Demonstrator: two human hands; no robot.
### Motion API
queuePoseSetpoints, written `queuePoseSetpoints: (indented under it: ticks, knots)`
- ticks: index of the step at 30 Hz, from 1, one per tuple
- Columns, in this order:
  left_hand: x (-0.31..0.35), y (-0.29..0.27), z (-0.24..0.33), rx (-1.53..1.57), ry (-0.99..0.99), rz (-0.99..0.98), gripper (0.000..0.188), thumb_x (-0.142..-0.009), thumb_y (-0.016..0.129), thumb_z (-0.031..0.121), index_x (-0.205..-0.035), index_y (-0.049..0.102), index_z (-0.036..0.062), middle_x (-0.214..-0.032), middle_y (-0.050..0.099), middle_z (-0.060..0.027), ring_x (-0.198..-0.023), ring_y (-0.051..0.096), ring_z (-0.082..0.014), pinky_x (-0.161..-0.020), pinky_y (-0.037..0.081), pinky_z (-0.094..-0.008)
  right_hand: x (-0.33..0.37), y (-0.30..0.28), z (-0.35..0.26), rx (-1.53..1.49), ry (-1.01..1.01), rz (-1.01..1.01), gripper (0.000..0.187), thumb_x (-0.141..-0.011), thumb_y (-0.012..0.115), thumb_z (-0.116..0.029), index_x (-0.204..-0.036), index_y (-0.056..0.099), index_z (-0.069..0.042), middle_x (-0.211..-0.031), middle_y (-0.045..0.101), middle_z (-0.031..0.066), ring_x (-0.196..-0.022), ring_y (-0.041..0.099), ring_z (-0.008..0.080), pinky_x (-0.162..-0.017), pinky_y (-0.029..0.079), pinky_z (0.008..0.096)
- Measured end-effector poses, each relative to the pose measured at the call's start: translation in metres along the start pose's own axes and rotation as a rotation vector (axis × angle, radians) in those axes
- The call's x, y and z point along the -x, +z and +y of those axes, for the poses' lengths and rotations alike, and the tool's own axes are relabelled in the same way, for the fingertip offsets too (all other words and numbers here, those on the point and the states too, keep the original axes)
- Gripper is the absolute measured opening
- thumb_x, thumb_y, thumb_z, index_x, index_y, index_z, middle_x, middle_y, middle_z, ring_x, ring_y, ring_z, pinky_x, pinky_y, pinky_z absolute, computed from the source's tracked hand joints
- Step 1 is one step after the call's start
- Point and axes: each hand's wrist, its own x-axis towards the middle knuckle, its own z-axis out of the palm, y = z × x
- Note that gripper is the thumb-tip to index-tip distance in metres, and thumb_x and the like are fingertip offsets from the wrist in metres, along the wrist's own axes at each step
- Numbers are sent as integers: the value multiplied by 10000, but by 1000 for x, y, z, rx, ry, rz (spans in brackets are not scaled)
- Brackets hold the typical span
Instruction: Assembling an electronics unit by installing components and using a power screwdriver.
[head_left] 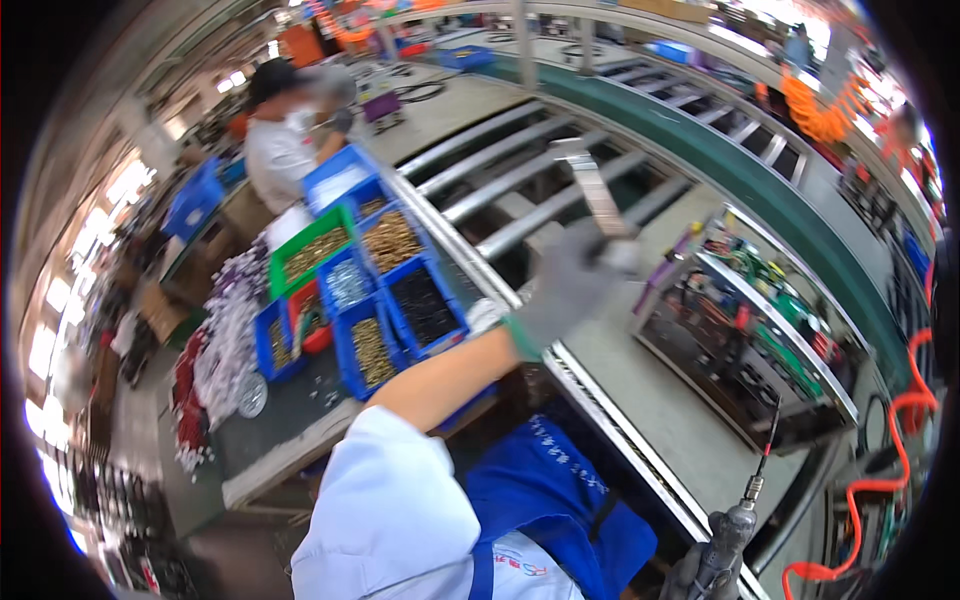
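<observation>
My left hand (572, 285), in a grey glove with a green cuff, is stretched out over the edge of the roller conveyor (470, 205). Its fingers are closed on a flat, shiny metal strip (598, 195) with a bent far end; motion blurs both. At the lower right my gloved right hand (684, 578) grips a power screwdriver (728, 540), its long bit (770, 440) pointing up and away. Between the hands and farther off, an open metal chassis (650, 345) with green circuit boards and wiring stands on the pale work surface.
Left of me, blue, green (290, 250) and red bins hold screws and small parts. White and red bagged pieces (225, 340) lie beside them. A coiled orange air hose (905, 400) hangs at the right. A co-worker (280, 150) in white stands beyond the bins.
</observation>
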Motion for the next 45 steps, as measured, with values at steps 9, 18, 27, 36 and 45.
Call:
queuePoseSetpoints:
  ticks: [9, 18, 27, 36, 45]
  knots:
    - [63, -300, -31, -422, -865, 31, 318, -855, 601, 321, -854, 671, 11, -760, 668, -119, -480, 522, -126, -438, 396, -282, -39, 14, 10, -75, 185, -287, 743, -867, 553, -327, -1443, 214, -2, -667, 480, 67, -499, 450, 104, -402, 365, 222]
    - [-12, -196, -48, 939, -727, -35, 229, -801, 533, -14, -1019, 601, -38, -943, 615, -119, -931, 617, -178, -749, 540, -246, -40, 64, -2, 279, 149, 30, 677, -645, 648, -230, -1238, 424, 8, -713, 574, 124, -476, 565, 189, -434, 481, 290]
    - [-42, -21, -17, 851, -740, -637, 346, -930, 475, 59, -1238, 432, -93, -1138, 583, -244, -1075, 604, -251, -783, 553, -274, -50, 81, -1, 367, 129, 150, 709, -639, 678, -323, -1221, 437, 2, -714, 581, 111, -464, 562, 164, -424, 483, 259]
    - [-93, 94, 36, 25, 206, -912, 205, -820, 618, 121, -969, 691, 1, -947, 696, -101, -893, 640, -142, -846, 481, -268, -59, 86, -1, 394, 144, 193, 657, -649, 685, -312, -1182, 447, -11, -712, 581, 108, -489, 568, 173, -437, 463, 278]
    - [-112, 137, 30, -133, 170, -1051, 188, -793, 624, 95, -953, 705, 37, -917, 702, -97, -893, 655, -173, -859, 488, -300, -69, 77, 13, 1050, 8, 279, 755, -691, 711, -289, -1307, 366, -20, -770, 589, 104, -639, 609, 220, -605, 500, 340]
